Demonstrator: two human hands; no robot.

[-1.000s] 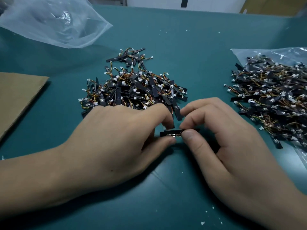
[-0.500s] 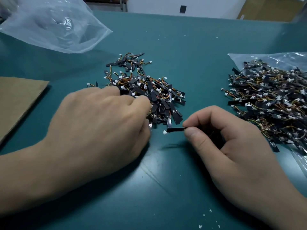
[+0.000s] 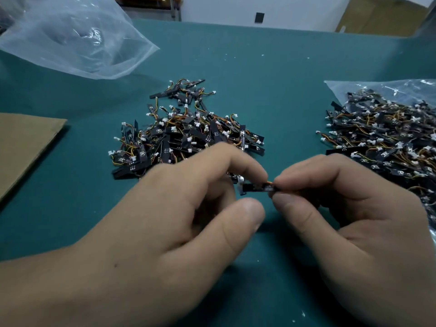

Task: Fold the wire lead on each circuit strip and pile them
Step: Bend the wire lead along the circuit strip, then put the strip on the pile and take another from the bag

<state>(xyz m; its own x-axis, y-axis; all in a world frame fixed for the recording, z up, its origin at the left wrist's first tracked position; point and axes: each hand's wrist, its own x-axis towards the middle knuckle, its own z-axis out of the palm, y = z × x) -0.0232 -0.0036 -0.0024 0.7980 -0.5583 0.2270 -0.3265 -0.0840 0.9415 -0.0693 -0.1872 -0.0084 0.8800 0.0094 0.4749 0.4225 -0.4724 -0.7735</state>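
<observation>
While the wire lead [image 3: 269, 183] is being folded, one circuit strip [image 3: 256, 187] is held just above the table [image 3: 259, 79]. It is pinched at one end between thumb and forefinger of the right hand [image 3: 354, 220], so the other end is free to be worked. The left hand [image 3: 165, 232] is poised with thumb and forefinger parted around that end, clamped on nothing. Finished strips are probably meant for the centre pile [image 3: 188, 135], just beyond the fingers, and the supply is heaped on the plastic bag [image 3: 377, 87].
</observation>
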